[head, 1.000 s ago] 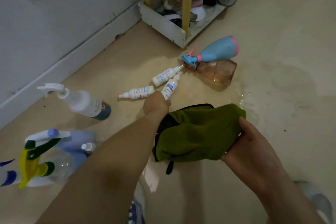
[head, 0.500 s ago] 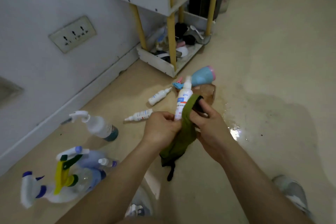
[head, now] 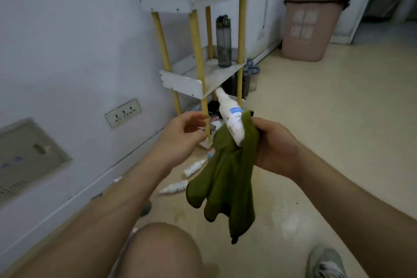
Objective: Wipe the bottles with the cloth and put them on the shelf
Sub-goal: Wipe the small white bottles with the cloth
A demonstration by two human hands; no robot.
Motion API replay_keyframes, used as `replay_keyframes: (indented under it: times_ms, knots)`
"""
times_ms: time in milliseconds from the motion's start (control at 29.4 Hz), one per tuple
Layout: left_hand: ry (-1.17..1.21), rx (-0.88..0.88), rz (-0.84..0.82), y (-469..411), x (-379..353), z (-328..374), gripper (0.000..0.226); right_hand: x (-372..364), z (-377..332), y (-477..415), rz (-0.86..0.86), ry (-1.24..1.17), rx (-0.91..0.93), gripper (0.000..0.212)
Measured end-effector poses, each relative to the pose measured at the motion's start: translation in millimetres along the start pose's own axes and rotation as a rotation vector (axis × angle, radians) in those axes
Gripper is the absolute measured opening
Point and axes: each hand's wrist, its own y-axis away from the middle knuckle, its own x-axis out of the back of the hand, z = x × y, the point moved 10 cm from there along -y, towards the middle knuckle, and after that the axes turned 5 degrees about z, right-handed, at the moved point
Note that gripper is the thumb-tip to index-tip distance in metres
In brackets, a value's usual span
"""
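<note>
My right hand [head: 274, 144] grips a green cloth [head: 225, 178] wrapped round the lower part of a small white bottle [head: 231, 115], which points up and to the left. The cloth hangs down below the hand. My left hand [head: 182, 135] hovers just left of the bottle with fingers loosely curled, holding nothing. The white shelf [head: 187, 83] with yellow posts stands against the wall right behind the bottle. Two more small white bottles [head: 195, 167] [head: 174, 187] lie on the floor beneath my hands.
A tall grey drinking bottle [head: 223, 40] stands on the shelf's middle board. A pink bin [head: 312, 18] stands at the back right. A wall socket [head: 123, 112] is at the left. My knee [head: 162, 253] and shoe [head: 326, 263] are at the bottom.
I picked a small white bottle off the floor and wrapped the cloth round it. My left hand has let go of it. My view has risen toward the shelf.
</note>
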Motion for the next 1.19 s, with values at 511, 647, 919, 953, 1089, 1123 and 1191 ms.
replay_keyframes:
  times_ms: [511, 647, 919, 953, 1089, 1123, 1191]
  knots:
    - [0.225, 0.025, 0.027, 38.3, -10.4, 64.5, 0.023, 8.3, -66.5, 49.7, 0.009, 0.352, 0.303, 0.026]
    - [0.415, -0.028, -0.125, 51.0, -45.6, 74.4, 0.031, -9.2, -61.6, 46.9, 0.033, 0.186, 0.432, 0.026]
    - [-0.016, -0.165, 0.324, 32.1, -19.2, 51.2, 0.036, -38.0, -16.0, 29.0, -0.012, -0.175, 0.209, 0.029]
    - [0.023, -0.098, 0.361, 29.6, -17.8, 44.0, 0.038, -40.3, -14.2, 29.3, -0.014, -0.154, 0.22, 0.028]
    - [0.344, 0.156, 0.392, 19.1, -22.5, 17.3, 0.055, -49.6, -9.0, 30.3, -0.005, -0.002, 0.288, 0.025]
    - [0.439, 0.178, 0.364, 17.4, -25.1, 15.6, 0.057, -49.8, -10.9, 29.7, 0.015, 0.04, 0.324, 0.025]
    - [0.535, 0.179, 0.321, 15.2, -24.5, 17.9, 0.055, -49.9, -15.7, 28.8, 0.033, 0.102, 0.385, 0.027]
